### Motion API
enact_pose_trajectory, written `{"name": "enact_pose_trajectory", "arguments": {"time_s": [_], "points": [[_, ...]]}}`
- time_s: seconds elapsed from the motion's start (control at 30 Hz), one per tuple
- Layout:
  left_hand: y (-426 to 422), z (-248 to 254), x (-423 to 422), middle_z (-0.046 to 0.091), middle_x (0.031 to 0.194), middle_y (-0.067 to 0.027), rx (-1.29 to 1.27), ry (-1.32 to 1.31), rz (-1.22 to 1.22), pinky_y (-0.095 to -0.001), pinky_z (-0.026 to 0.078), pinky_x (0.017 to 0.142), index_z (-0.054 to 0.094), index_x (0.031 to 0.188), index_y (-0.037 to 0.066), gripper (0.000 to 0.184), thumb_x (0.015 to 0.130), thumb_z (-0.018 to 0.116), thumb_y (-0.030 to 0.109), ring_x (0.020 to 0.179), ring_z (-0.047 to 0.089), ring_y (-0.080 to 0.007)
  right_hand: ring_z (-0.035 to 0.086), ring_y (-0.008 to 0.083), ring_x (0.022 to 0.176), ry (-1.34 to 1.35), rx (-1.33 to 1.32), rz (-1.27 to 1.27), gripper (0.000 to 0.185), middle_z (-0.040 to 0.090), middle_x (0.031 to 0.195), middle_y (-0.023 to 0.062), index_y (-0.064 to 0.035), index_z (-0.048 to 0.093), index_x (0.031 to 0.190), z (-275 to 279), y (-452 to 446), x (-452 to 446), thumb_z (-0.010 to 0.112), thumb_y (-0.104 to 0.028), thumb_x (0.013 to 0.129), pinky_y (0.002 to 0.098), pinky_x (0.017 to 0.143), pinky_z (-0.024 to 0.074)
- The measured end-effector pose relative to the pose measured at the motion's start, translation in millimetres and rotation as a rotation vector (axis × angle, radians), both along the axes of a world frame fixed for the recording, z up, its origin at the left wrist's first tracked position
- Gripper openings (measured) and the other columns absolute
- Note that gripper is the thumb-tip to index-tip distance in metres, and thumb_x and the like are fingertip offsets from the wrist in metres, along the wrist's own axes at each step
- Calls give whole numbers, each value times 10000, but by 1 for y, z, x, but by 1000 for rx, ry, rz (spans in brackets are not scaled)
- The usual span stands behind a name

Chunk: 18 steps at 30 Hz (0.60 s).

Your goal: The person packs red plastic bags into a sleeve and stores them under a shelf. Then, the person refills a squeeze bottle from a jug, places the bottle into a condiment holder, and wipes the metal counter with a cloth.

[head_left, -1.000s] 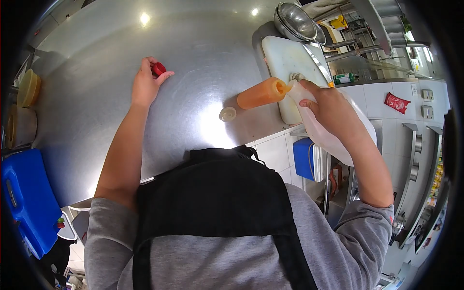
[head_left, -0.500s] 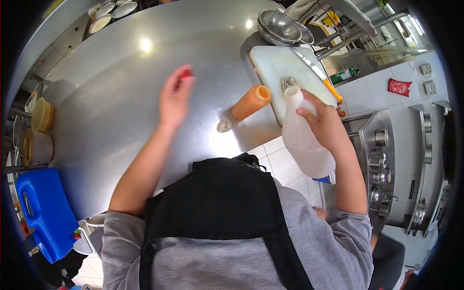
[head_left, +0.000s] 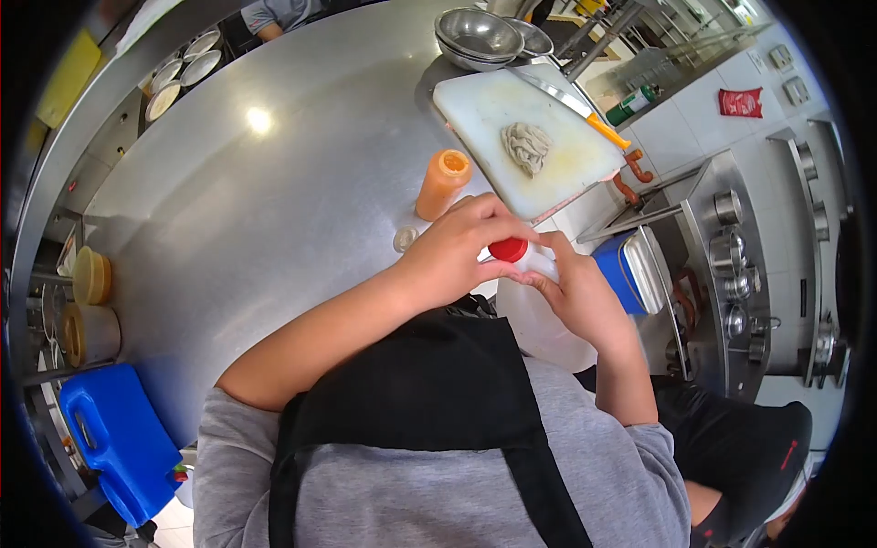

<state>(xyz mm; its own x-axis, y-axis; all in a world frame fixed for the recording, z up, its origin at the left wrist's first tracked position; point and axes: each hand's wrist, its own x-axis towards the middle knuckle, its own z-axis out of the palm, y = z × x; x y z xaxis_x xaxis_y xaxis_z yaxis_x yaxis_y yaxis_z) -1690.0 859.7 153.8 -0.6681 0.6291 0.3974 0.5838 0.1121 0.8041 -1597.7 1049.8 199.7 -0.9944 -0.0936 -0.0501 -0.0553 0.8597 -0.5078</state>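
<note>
My left hand (head_left: 457, 247) pinches a red cap (head_left: 508, 249) at the mouth of a translucent white plastic jug (head_left: 534, 320). Around the jug's neck, the fingers of my right hand (head_left: 580, 288) are closed. The jug stands tilted close against my apron, its lower part partly hidden by my arms. Whether the cap sits fully on the neck, I cannot tell. Just beyond my left hand, an uncapped squeeze bottle (head_left: 442, 187) of orange sauce is upright on the steel table (head_left: 274, 201). A small clear cap (head_left: 406, 239) lies beside it.
A white cutting board (head_left: 484, 110) carries a crumpled cloth (head_left: 526, 149) and a knife with an orange handle (head_left: 607, 131). Metal bowls (head_left: 480, 36) sit behind it. A blue jerrycan (head_left: 119, 438) is at lower left. Another person's dark-clothed leg (head_left: 749, 447) is close on my right.
My left hand has brought the red cap rightward to the jug's mouth. My right hand has drawn the jug nearer my body, away from the cutting board, uncovering the cloth.
</note>
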Motion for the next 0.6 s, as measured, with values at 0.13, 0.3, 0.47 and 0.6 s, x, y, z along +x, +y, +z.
{"name": "enact_pose_trajectory", "arguments": {"time_s": [0.13, 0.3, 0.47, 0.6], "points": [[-15, 3, -4, 615, 1054, -87, 51, -59, -313, -336, 510, 873, 681, 1080, 96, 321, 779, 783, 139, 1000, 623, -248, 646, 458, 851, -81, -7, -58, 479, 657, 883, 284, -15, 452, 1183, 4, -7, 17, 697, -295, 880, 494, 709, 505], [-15, 6, 15, 615, 1075, -99, -46, 61, -304, -364, 512, 878, 639, 1121, 72, 322, 816, 742, 94, 994, 623, -257, 648, 450, 812, -57, 46, -75, 482, 651, 828, 277, -8, 447, 1147, 4, -17, 34, 694, -323, 877, 501, 688, 498], [-11, -17, 41, 620, 960, -106, -459, -92, -133, -383, 501, 861, 598, 1038, 36, 237, 845, 713, 113, 868, 619, -299, 649, 444, 780, -283, 174, -168, 476, 642, 736, 256, -9, 445, 1128, 5, -47, 53, 692, -327, 873, 508, 661, 491], [-21, -31, 51, 623, 893, -82, 62, 37, -293, -392, 490, 891, 588, 1063, 53, 251, 846, 707, 92, 866, 628, -276, 648, 445, 791, -189, 112, -238, 470, 646, 769, 263, -13, 443, 1136, -10, -44, 78, 690, -317, 877, 503, 665, 492]]}}
